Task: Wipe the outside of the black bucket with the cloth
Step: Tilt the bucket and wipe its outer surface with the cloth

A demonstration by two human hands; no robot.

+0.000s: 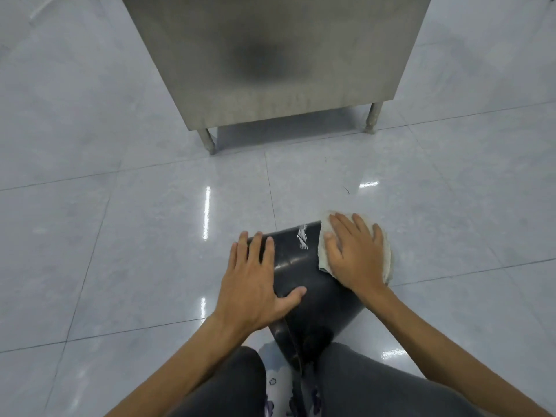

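Observation:
The black bucket [304,275] lies tipped on its side on the tiled floor between my knees, its base pointing away from me and a torn white label on its wall. My left hand [255,281] rests flat on the bucket's left side, fingers spread, steadying it. My right hand [356,254] presses flat on a pale, worn cloth [323,251] against the bucket's upper right side near the base. The cloth wraps over the edge under my palm. The bucket's mouth faces me and is partly hidden by my legs.
A stainless steel cabinet [270,61] on short legs stands straight ahead, about one floor tile beyond the bucket. Glossy grey floor tiles [120,236] stretch left and right. My knees in dark trousers [361,383] frame the bottom of the view.

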